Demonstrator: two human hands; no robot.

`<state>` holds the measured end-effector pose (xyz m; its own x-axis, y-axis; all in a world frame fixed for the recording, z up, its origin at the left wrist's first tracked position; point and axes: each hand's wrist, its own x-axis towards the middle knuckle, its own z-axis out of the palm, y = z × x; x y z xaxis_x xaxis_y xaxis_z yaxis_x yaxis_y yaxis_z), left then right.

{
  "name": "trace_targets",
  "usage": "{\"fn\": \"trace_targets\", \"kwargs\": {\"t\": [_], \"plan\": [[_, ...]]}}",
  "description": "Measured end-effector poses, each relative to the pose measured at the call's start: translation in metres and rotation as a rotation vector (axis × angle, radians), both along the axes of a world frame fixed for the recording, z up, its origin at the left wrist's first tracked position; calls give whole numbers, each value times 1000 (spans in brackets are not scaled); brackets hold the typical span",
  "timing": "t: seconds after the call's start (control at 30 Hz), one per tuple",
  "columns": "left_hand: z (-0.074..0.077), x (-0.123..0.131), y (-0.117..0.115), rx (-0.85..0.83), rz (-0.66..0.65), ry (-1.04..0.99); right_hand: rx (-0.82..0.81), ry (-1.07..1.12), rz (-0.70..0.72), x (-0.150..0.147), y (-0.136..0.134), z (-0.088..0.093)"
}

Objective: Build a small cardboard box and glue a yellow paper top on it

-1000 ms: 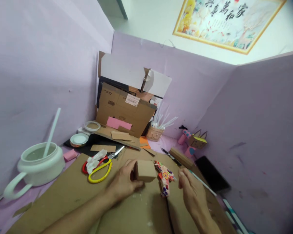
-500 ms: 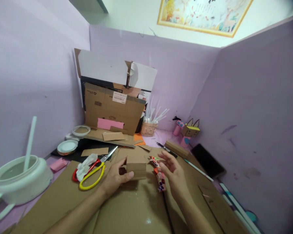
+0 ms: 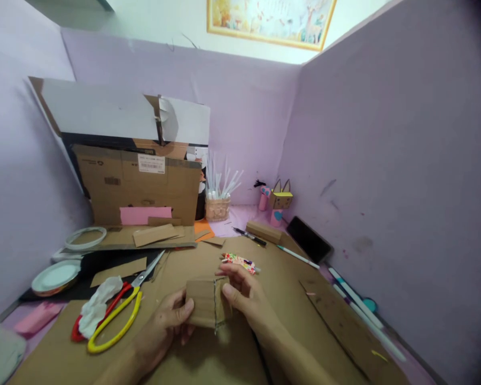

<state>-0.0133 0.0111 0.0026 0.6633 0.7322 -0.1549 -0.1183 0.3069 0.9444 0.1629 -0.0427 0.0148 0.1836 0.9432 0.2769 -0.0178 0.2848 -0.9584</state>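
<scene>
A small folded cardboard piece (image 3: pixel 203 302) with a dotted dark line down it is held between both hands above the brown cardboard sheet (image 3: pixel 288 289) on the desk. My left hand (image 3: pixel 164 329) grips its left side with the thumb on top. My right hand (image 3: pixel 244 294) pinches its right side, thumb on the front face. Just behind my right hand lies a colourful patterned glue gun (image 3: pixel 239 262).
Yellow and red scissors (image 3: pixel 116 315) with a crumpled white tissue (image 3: pixel 98 299) lie to the left. Cardboard boxes (image 3: pixel 136 182) stand at the back, beside a cup of white sticks (image 3: pixel 218 203). A black pen (image 3: pixel 248 236), a phone (image 3: pixel 308 240) and markers (image 3: pixel 356 299) lie to the right.
My right hand came over from the right and took hold of the cardboard piece. The piece was turned so a flat face with a dotted line shows. The view swung right and down.
</scene>
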Motion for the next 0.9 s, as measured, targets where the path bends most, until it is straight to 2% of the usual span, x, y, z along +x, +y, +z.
{"fn": "trace_targets", "kwargs": {"t": [0.13,0.23,0.3,0.4,0.5,0.6,0.77,0.9], "plan": [[4,3,-3,-84,-9,-6,-43,-86,-28,-1,-1,2],[6,4,-2,-131,13,-46,-40,-64,-90,-2,-1,0],[7,4,0,-157,67,-80,7,-68,-193,-2,-2,0],[7,4,3,-186,130,-110,188,-214,-294,-3,-7,2],[8,4,2,-190,122,-104,362,-442,-238,-7,-13,5],[10,6,-1,-186,85,-90,395,-579,-237,-12,-15,4],[9,8,-5,-160,80,-87,422,-572,-286,-13,-14,1],[9,6,-2,-136,112,-102,498,-562,-258,-8,-19,6]]}}
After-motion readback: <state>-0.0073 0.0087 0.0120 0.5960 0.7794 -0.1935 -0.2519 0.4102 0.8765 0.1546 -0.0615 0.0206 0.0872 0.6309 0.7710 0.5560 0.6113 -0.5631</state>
